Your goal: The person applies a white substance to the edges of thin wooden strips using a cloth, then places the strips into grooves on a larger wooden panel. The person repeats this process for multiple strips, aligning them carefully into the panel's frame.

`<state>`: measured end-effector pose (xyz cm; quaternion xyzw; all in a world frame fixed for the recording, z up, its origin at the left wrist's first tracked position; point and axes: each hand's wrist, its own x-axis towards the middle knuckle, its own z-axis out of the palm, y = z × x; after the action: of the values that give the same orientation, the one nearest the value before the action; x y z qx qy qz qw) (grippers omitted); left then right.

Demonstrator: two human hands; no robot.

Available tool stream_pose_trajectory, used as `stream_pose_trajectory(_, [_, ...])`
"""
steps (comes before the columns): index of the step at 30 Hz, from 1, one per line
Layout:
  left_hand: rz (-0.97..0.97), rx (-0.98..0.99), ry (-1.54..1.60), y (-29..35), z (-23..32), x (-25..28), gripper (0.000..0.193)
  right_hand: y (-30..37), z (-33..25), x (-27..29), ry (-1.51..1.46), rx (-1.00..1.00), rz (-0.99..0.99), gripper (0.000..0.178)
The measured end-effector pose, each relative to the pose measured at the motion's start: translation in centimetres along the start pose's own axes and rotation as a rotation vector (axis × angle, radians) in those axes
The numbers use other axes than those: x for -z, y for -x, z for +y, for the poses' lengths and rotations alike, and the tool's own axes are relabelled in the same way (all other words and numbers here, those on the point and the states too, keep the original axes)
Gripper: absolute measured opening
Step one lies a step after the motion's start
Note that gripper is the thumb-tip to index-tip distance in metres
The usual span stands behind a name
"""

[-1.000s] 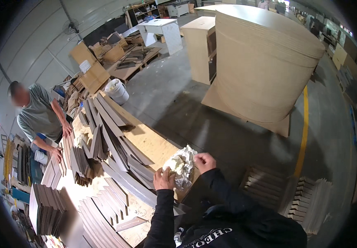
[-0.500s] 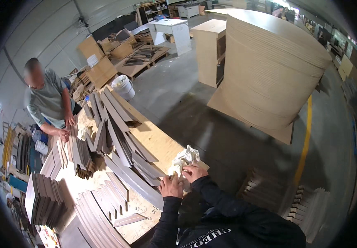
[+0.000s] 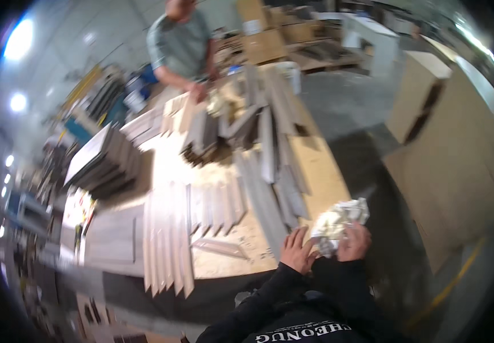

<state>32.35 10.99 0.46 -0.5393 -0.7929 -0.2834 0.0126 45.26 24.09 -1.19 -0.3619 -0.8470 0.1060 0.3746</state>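
Note:
A crumpled white cloth (image 3: 338, 220) lies at the near right corner of the wooden work table (image 3: 321, 166). My right hand (image 3: 354, 241) is closed on the near right side of this cloth. Beside its left edge is my left hand (image 3: 298, 251), fingers stretched out and a little apart, seemingly holding nothing. Whether its fingertips touch the cloth is blurred. Long grey-brown wooden strips (image 3: 258, 194) with angled ends lie just beyond my left hand. A single short strip (image 3: 220, 247) rests near the front edge, below a row of similar short pieces (image 3: 215, 206).
Long pale strips (image 3: 167, 240) overhang the table's front edge, beside a flat panel (image 3: 112, 237). A stack of panels (image 3: 107, 160) stands at the left. Across the table, a co-worker (image 3: 181, 48) handles strips. Large boards (image 3: 452, 171) stand on the floor at right.
The view has swung left, so the table and hands appear farther right. My left hand's fingers look more spread beside the cloth. My right hand stays at the cloth.

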Motion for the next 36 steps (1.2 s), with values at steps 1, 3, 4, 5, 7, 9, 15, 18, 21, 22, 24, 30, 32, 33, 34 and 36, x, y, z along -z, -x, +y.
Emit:
stream_pose_trajectory(1, [0.082, 0.026, 0.055, 1.0, -0.8, 1.6, 0.029, 0.1, 0.2, 0.0, 0.002, 0.057, 0.034, 0.032])
stream_pose_trajectory(3, [0.166, 0.163, 0.013, 4.3, -3.8, 4.6, 0.022, -0.3, -1.0, 0.6, -0.240, 0.068, 0.099, 0.035])
stream_pose_trajectory(4, [0.220, 0.227, -0.008, 6.5, -5.6, 6.2, 0.019, -0.6, -2.0, 0.6, -0.280, 0.081, 0.104, 0.035])
stream_pose_trajectory(5, [0.246, 0.327, -0.016, 9.0, -7.5, 7.7, 0.018, -0.7, -2.4, 0.4, -0.309, 0.102, 0.125, 0.038])
stream_pose_trajectory(7, [0.343, 0.496, -0.028, 15.5, -11.0, 11.0, 0.018, -1.0, -3.8, -1.0, -0.390, 0.177, 0.150, 0.038])
stream_pose_trajectory(9, [0.542, 0.775, 0.026, 21.7, -12.6, 15.0, 0.017, -0.9, -5.7, -2.8, -0.471, 0.298, 0.103, 0.038])
stream_pose_trajectory(15, [1.171, 1.215, 0.518, 39.2, -19.7, 22.4, 0.043, 4.0, -22.9, -7.4, -0.826, 0.229, -0.350, 0.029])
stream_pose_trajectory(18, [1.125, 1.208, 0.195, 45.1, -24.1, 23.6, 0.037, 7.3, -33.6, -8.7, -0.891, 0.432, -0.525, 0.024])
stream_pose_trajectory(21, [0.958, 1.161, 0.012, 48.1, -29.8, 22.1, 0.030, 11.6, -40.9, -11.1, -0.996, 0.398, -0.737, 0.018])
stream_pose_trajectory(22, [0.912, 1.208, 0.137, 50.0, -33.0, 19.9, 0.028, 13.1, -43.0, -11.7, -0.999, 0.361, -0.855, 0.018])
stream_pose_trajectory(24, [0.846, 1.338, 0.674, 49.2, -35.2, 20.5, 0.029, 16.1, -45.7, -11.9, -0.956, 0.181, -1.085, 0.018])
stream_pose_trajectory(30, [0.519, 1.197, 1.760, 46.5, -40.5, 22.7, 0.044, 19.3, -47.4, -14.9, -0.667, 0.044, -0.945, 0.021])
stream_pose_trajectory(32, [0.386, 1.169, 1.766, 45.6, -40.7, 24.7, 0.052, 17.2, -45.2, -18.0, -0.529, -0.135, -0.598, 0.018])
stream_pose_trajectory(33, [0.320, 1.167, 1.643, 45.1, -40.6, 25.7, 0.054, 16.4, -42.1, -20.5, -0.476, -0.040, -0.371, 0.025])
stream_pose_trajectory(34, [0.195, 1.218, 1.548, 46.0, -41.9, 26.3, 0.054, 15.1, -40.7, -21.5, -0.188, -0.053, -0.398, 0.042])
stream_pose_trajectory(36, [0.133, 1.376, 1.340, 47.8, -43.5, 26.9, 0.051, 11.8, -39.5, -20.4, 0.273, -0.328, -0.570, 0.068])
